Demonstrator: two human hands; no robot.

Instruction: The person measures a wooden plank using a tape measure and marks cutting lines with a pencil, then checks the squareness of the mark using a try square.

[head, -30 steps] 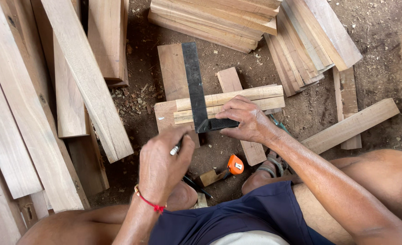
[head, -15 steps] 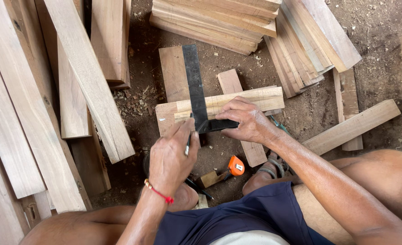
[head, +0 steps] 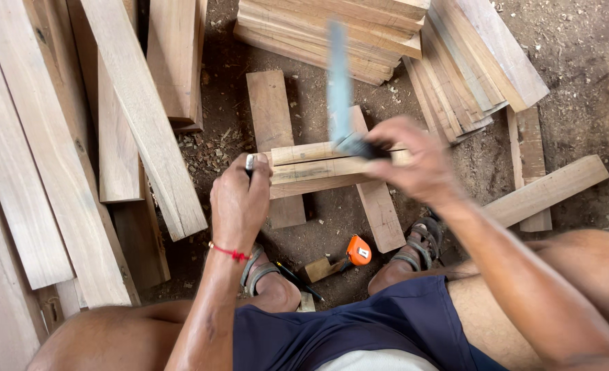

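I squat over a short stack of light wood strips (head: 308, 168) resting across two boards on the dirt. My right hand (head: 414, 158) grips the dark handle of a try square (head: 339, 93); its metal blade is blurred and points away from me, lifted off the strips. At the strips' left end, my left hand (head: 239, 203) is closed around a pencil (head: 249, 163) whose tip pokes out above the fist. A red thread circles that wrist.
Long planks (head: 139, 117) lean at the left; stacked boards (head: 359, 34) lie at the top and top right. One loose board (head: 548, 189) lies to the right. An orange tape measure (head: 358, 251) and a small wood block (head: 317, 269) lie between my sandalled feet.
My right hand has lifted the try square off the strips and swung it right. My left hand with the pencil has pulled back to the strips' left end.
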